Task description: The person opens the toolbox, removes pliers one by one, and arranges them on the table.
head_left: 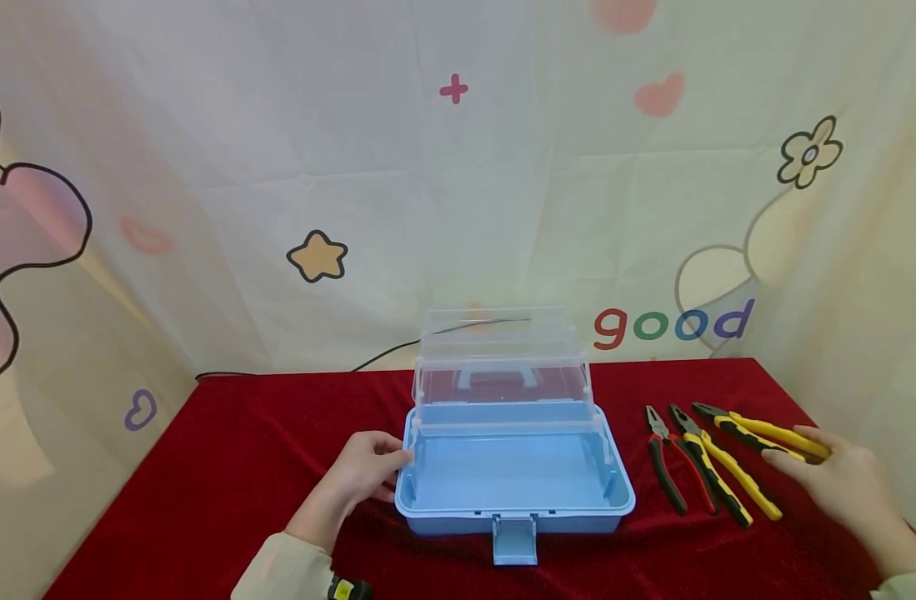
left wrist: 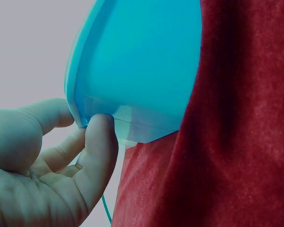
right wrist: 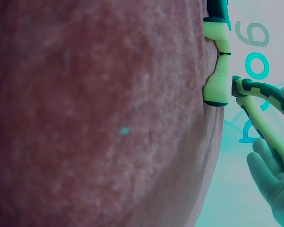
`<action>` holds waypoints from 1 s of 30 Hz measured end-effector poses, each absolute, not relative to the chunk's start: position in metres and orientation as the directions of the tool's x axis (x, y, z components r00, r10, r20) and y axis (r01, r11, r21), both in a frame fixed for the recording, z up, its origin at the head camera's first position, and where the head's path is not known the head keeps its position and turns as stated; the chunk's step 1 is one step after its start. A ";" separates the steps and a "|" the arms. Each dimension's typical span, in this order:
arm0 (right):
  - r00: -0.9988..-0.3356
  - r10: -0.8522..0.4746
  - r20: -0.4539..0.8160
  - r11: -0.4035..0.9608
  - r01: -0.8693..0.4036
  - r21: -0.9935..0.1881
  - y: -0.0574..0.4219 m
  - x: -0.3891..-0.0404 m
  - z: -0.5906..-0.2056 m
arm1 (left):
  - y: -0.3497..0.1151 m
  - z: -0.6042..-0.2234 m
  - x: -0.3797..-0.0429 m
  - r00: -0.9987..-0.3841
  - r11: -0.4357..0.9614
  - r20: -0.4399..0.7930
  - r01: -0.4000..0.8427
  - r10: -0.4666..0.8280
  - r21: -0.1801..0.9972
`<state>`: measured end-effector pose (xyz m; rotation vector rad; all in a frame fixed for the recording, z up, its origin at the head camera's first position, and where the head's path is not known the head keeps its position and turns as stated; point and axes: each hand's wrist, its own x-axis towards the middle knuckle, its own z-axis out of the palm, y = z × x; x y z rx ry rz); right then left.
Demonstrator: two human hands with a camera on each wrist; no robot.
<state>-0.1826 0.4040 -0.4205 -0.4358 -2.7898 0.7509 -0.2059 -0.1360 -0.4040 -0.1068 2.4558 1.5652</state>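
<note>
My left hand point(head_left: 363, 467) pinches the left rim of a light blue plastic toolbox point(head_left: 503, 479); in the left wrist view the thumb and fingers lie on both sides of its edge. The box stands with its clear lid point(head_left: 503, 342) raised and its front latch point(head_left: 514, 542) hanging down. At the far right, my right hand point(head_left: 848, 483) holds the handles of yellow-and-black pliers point(head_left: 773, 432) between thumb and fingers. The right wrist view shows the thumb against one handle of these pliers point(right wrist: 260, 118). Their jaws point away to the left.
Between box and right hand lie red-and-black long-nose pliers point(head_left: 658, 427) and a second yellow-and-black pair point(head_left: 716, 479). Red velvet cloth point(head_left: 225, 500) covers the table. A printed curtain point(head_left: 367, 208) hangs behind, with a thin black cable point(head_left: 386, 354) along its foot.
</note>
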 end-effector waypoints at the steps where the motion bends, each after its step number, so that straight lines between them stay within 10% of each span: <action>1: -0.935 0.330 0.126 0.828 0.223 -0.515 0.405 -0.183 -0.420 | -0.136 -0.404 -0.206 -0.971 0.427 -0.230 -0.183 0.059 0.886; 30: -0.986 0.094 -0.140 0.910 0.142 -0.390 0.418 -0.182 -0.419 | -0.137 -0.404 -0.204 -0.965 0.433 -0.253 -0.198 0.073 0.879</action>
